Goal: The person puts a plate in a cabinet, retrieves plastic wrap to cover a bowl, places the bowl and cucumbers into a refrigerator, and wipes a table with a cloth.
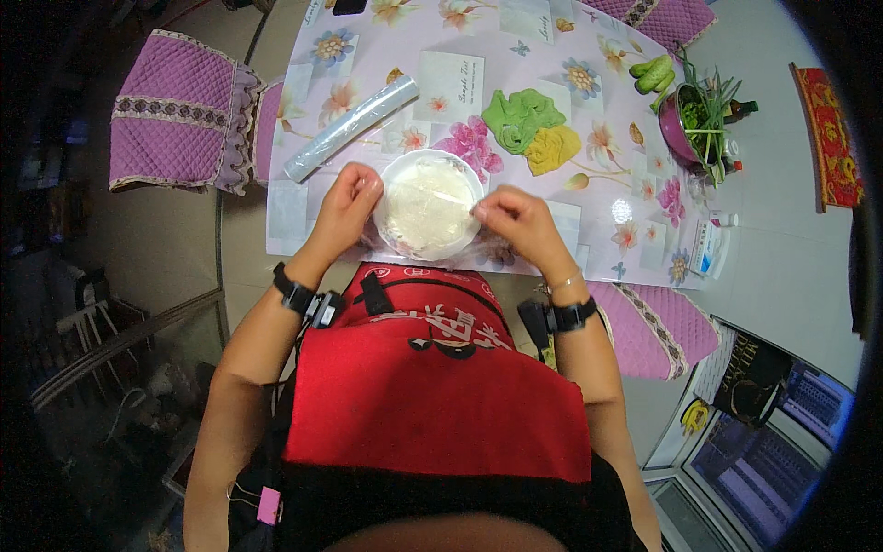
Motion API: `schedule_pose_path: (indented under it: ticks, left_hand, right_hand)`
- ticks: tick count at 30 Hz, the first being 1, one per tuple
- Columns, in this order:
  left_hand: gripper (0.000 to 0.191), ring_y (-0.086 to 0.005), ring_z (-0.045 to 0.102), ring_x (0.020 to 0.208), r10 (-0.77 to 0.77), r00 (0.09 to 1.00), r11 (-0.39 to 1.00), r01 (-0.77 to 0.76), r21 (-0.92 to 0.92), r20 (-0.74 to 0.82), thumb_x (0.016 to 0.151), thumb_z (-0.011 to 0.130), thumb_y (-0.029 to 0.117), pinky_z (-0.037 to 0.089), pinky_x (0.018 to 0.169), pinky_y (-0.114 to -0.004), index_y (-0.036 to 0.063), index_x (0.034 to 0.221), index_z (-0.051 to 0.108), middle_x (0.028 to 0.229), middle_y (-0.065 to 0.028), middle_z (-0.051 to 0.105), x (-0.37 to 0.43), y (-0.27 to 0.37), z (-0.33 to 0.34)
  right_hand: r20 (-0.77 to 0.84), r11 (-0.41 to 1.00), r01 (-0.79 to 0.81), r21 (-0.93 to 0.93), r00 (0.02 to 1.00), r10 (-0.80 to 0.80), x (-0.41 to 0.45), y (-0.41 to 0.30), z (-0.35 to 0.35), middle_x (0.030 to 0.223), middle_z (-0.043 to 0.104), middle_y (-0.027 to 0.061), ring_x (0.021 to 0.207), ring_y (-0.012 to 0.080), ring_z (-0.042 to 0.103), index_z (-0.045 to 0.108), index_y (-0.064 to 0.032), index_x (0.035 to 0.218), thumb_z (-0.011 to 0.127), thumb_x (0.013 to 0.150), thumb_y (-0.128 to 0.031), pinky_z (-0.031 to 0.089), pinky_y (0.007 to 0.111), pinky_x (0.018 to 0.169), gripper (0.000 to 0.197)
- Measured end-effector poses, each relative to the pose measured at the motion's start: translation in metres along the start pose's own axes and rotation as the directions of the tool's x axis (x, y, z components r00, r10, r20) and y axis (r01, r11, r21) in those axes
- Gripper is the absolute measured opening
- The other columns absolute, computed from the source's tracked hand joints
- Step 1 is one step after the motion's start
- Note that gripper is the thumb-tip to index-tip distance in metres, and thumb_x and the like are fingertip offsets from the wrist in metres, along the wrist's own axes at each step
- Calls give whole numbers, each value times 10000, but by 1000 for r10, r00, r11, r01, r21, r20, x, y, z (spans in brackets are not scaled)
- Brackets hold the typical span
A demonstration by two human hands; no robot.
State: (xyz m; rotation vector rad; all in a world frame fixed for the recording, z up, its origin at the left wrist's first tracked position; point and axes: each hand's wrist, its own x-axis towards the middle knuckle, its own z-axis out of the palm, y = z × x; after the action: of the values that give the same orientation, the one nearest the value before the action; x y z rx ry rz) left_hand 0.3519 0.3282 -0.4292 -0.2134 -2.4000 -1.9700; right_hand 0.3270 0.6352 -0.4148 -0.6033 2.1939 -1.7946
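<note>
A white bowl with a floral pattern stands near the table's front edge. Something pale and whitish fills it; what it is I cannot tell. Clear cling film lies across the top, glossy and wrinkled, and loose film bunches below the rim on both sides. At the bowl's left rim, my left hand has its fingers curled and pinches the film. Thumb and fingertips of my right hand pinch the film at the right rim. A roll of cling film lies slantwise beyond my left hand.
A green cloth and a yellow cloth lie crumpled beyond the bowl on the flowered table cover. Cucumbers, a pink bowl of greens, bottles and a small box line the right edge. Chairs with purple covers surround the table.
</note>
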Motion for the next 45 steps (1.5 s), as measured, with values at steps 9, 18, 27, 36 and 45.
schedule_pose_path:
  ticks: [9,18,27,36,45]
  left_hand:
    - [137,-42,437,670,-31,999,998,30,49,20,1057,513,221,357,575,-194,85,1041,508,814,32,505,-8,7,-2]
    - [117,-49,460,766,-192,916,965,242,-104,351,1048,535,198,403,687,-203,84,1059,513,878,39,511,-53,28,-5]
    - [127,-61,432,761,-199,846,956,279,-93,494,1045,544,202,389,699,-217,82,1049,503,857,29,502,-67,27,1]
    - [151,-44,420,635,-103,988,994,107,-34,116,1055,514,252,339,555,-195,104,1027,505,774,44,508,-19,25,0]
    - [122,-33,439,640,26,996,997,-19,81,-87,1022,547,206,367,569,-191,97,967,541,760,44,507,84,-29,7]
  right_hand:
    - [103,983,-61,170,994,44,-3,0,2,807,664,-38,754,23,556,723,-42,908,693,907,-108,471,205,685,73]
    - [307,994,-30,102,952,-2,-54,-23,16,867,693,61,815,152,645,722,7,920,657,861,6,515,288,764,87]
    - [359,986,-106,129,932,53,-69,-21,18,879,689,66,812,145,641,736,8,951,656,874,8,512,278,749,111]
    - [87,997,-55,51,995,50,-20,-3,-2,899,700,18,846,82,614,711,8,951,707,906,-104,499,242,762,120]
    - [10,988,-132,81,991,131,84,43,-33,799,664,-55,677,43,538,736,-70,934,693,938,-202,435,212,611,139]
